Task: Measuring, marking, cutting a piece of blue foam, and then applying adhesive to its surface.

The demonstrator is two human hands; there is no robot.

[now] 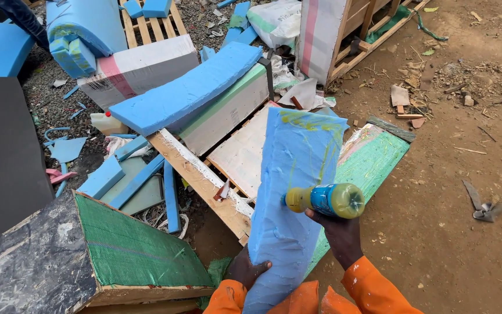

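Blue foam slab [294,192] in left fingers [258,268]; right fingers [326,220] wrapped around yellow bottle [326,200].

Single view, taken from a camera worn on the person's head. It looked steeply down and forward over orange sleeves, close to the left hand [250,271] and right hand [339,232], which sat at the lower centre of the frame. The blue foam slab [293,192] and yellow bottle [326,200] filled the near field. Farther off, the view reached a wooden pallet [239,154], stacked foam blocks [181,93] at upper left and bare dirt ground [454,174] at right. No second view shared the scene.
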